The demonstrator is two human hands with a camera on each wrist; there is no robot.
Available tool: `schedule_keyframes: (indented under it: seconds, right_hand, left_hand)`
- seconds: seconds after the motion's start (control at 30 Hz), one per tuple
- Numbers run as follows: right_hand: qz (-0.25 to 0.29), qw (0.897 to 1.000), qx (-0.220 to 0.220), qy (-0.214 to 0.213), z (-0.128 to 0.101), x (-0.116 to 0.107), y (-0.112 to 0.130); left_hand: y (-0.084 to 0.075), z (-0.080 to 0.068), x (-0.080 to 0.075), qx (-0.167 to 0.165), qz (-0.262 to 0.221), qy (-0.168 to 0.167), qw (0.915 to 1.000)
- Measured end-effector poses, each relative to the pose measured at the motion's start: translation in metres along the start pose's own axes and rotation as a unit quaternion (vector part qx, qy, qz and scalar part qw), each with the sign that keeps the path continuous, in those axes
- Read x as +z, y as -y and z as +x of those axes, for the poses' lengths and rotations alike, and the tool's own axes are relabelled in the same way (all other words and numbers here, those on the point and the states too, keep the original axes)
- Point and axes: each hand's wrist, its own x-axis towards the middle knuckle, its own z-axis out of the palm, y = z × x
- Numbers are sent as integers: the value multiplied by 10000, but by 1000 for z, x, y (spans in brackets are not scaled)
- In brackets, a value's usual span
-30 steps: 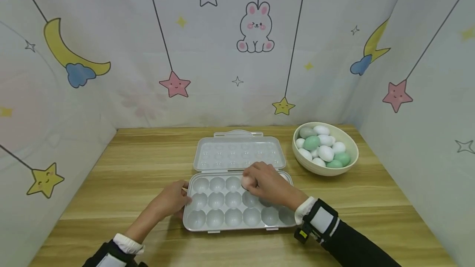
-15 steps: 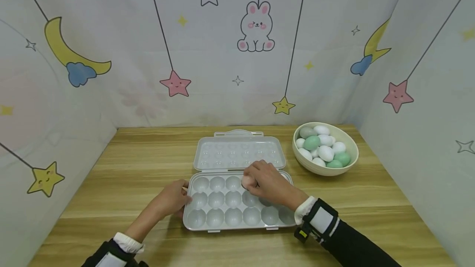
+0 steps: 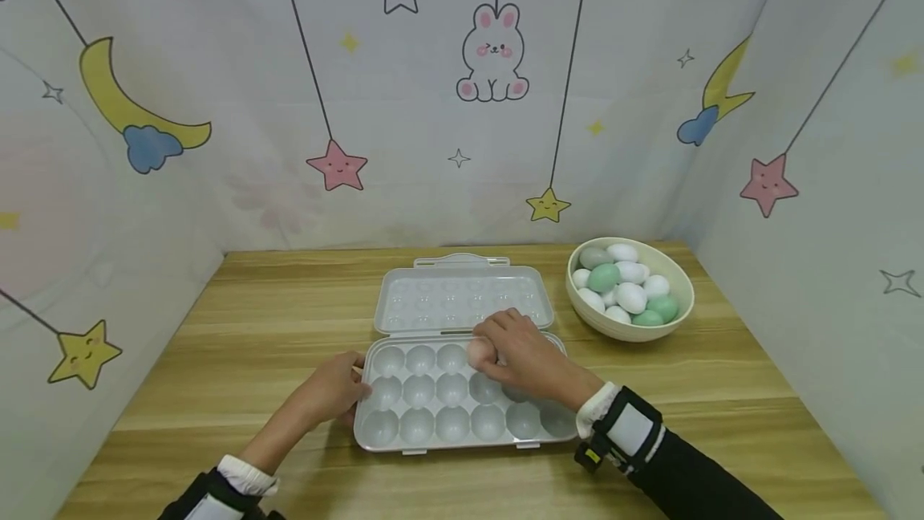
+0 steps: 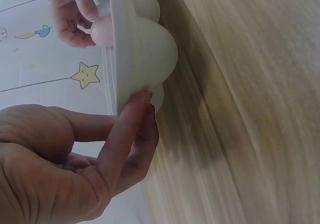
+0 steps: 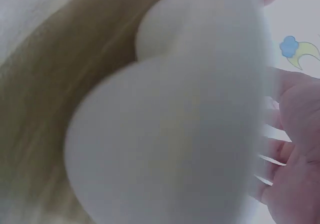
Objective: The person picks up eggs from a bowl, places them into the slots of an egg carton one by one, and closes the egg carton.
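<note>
A pale grey egg tray (image 3: 433, 412) lies open on the wooden table, its lid (image 3: 462, 299) flat behind it. My right hand (image 3: 516, 351) grips a pinkish egg (image 3: 479, 352) over a cup in the tray's back row. In the left wrist view the egg (image 4: 102, 32) shows above the tray's edge (image 4: 116, 54), pinched by that hand. My left hand (image 3: 334, 390) rests against the tray's left edge with its fingers (image 4: 127, 134) touching the rim. The right wrist view is filled by the blurred underside of the tray's cups (image 5: 170, 134).
A cream bowl (image 3: 678, 315) with several white and green eggs (image 3: 630, 295) stands to the right of the tray. Fabric walls printed with stars, moons and rabbits close in the table on three sides. Bare wood lies to the left and in front.
Hands, egg and tray stay almost still; the head view has only shifted slightly.
</note>
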Motion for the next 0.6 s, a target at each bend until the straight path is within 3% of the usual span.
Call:
schedule_keyframes:
  seconds: [0.33, 0.6]
  right_hand:
    - [-304, 9994, 181, -10, -6, -39, -6]
    - [-324, 9967, 696, -258, -17, -82, -27]
  left_hand:
    - [-1, 1, -1, -12, 103, 76, 9999]
    - [1, 1, -2, 46, 53, 162, 9998]
